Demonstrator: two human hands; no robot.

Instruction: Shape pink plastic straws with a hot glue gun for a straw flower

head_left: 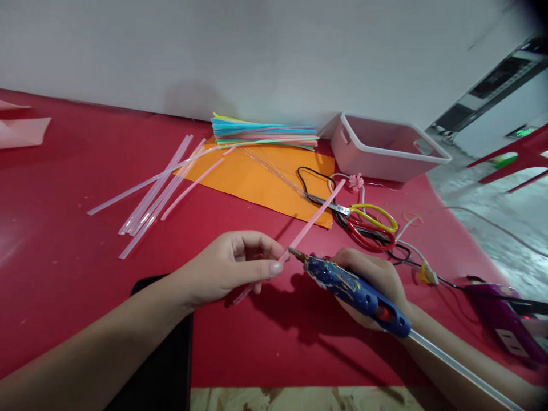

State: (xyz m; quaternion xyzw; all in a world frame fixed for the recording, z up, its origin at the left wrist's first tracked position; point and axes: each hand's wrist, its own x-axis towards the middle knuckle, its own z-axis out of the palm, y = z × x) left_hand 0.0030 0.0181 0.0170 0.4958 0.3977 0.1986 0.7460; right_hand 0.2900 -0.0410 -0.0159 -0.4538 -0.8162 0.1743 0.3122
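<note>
My left hand (pixel 244 262) pinches a pink pipe cleaner (pixel 315 221) between thumb and fingers, and the strip slants up to the right. My right hand (pixel 377 279) is wrapped round a blue hot glue gun (pixel 342 285) smeared with dried glue. The gun's metal nozzle points left, at or very near the pipe cleaner beside my left fingertips; actual contact is hard to tell. From the gun's back end a long translucent glue stick (pixel 458 365) runs down to the right. Scissors (pixel 372 225) with one yellow and one red handle lie beyond my right hand.
Translucent pink sticks (pixel 158 194) lie at left. Behind are an orange sheet (pixel 240 180), a bundle of coloured pipe cleaners (pixel 263 132) and a pink bin (pixel 377 154). Cables cross the right side to a purple power strip (pixel 505 322). A black object (pixel 162 354) lies under my left forearm.
</note>
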